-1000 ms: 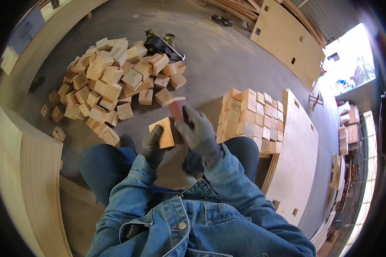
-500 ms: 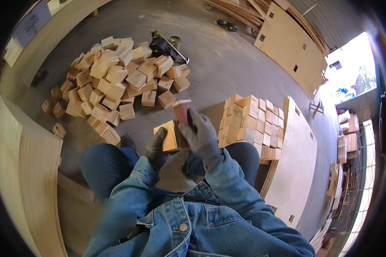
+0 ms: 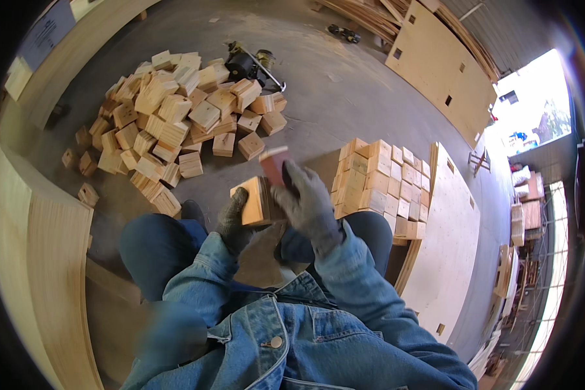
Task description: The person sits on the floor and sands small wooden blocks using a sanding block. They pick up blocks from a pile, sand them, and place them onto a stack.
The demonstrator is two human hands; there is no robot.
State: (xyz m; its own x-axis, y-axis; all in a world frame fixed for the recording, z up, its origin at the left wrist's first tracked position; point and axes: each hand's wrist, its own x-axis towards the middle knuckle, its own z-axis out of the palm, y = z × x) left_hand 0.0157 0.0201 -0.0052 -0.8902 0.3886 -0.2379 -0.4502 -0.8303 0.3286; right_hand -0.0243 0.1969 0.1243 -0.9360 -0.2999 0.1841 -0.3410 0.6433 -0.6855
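Observation:
My left hand (image 3: 233, 224), in a grey glove, is closed around a pale wooden block (image 3: 254, 201) in front of my knees. The thumb lies over its near-left face, and the block is tilted. My right hand (image 3: 305, 205), gloved too, grips a reddish-brown sanding block (image 3: 275, 164) with a pale top edge. This stands upright just above and to the right of the wooden block. Whether the two touch, I cannot make out. My right fingers partly cover the sanding block.
A loose heap of wooden blocks (image 3: 175, 123) lies on the floor ahead to the left. Stacked blocks (image 3: 378, 185) stand in rows by my right knee, beside a plywood panel (image 3: 445, 247). A black and yellow tool (image 3: 244, 65) sits behind the heap. Layered plywood (image 3: 52, 260) borders my left.
The wooden block in my left hand has tipped and turned slightly. My right hand and the sanding block have shifted a little to the left and farther away.

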